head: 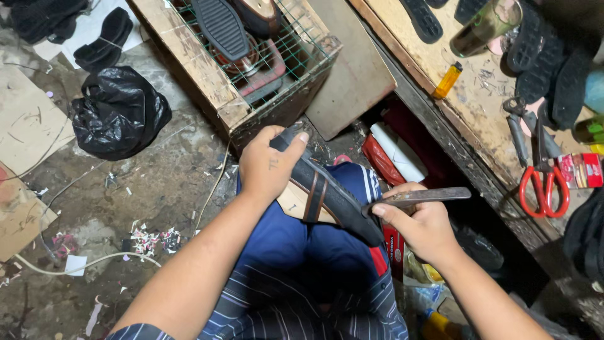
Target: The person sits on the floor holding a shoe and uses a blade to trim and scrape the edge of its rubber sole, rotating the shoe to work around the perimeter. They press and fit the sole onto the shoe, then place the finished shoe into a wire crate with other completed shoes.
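The left hand [267,167] grips the toe end of a dark sandal [327,195] lying across the person's knee, its long axis running from upper left down to lower right, sole edge turned up. The right hand [421,226] has its fingers closed around a flat metal knife [428,196] whose blade points right, toward the workbench edge [465,157]. A wire-topped wooden crate [251,69] near the left hand holds shoe soles

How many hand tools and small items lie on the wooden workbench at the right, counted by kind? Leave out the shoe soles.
Red-handled scissors: 1
Pliers: 1
Orange lighter: 1
Drinking glass: 1
Small red box: 1
Total: 5

The flat metal tool is not counted; the right hand holds it against the sandal that the left hand grips.
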The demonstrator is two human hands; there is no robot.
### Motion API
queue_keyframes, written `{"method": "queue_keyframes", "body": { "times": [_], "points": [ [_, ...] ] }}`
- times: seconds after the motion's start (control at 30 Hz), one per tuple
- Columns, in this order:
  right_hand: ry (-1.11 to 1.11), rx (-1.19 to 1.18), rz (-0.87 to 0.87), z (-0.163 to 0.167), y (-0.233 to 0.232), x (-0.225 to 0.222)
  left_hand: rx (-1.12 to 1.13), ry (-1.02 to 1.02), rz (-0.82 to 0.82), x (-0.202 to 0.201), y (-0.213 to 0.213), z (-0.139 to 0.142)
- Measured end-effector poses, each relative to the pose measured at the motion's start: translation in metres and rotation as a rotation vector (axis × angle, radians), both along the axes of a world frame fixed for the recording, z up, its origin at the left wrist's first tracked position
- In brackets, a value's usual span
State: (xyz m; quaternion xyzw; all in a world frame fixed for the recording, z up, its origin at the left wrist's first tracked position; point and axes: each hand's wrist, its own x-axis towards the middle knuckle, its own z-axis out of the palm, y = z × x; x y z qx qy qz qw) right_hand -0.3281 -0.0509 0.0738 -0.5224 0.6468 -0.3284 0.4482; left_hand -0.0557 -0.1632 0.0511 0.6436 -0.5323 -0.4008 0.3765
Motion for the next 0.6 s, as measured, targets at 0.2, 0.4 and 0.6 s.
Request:
{"method": "queue_keyframes", "body": {
  "times": [0.2,0.4,0.6],
  "points": [
    [0.076,-0.029,0.082,0.012,-0.033,0.013,-0.018,-0.026,-0.001,-0.001,-0.006,0.006],
    [0.079,0.003,0.249,0.017,-0.072,0.029,0.028,-0.063,-0.008,-0.003,-0.009,0.006],
    [0.053,-0.045,0.206,0.006,-0.081,0.038,-0.038,-0.122,-0.015,0.001,-0.013,0.002]
  ]
}}
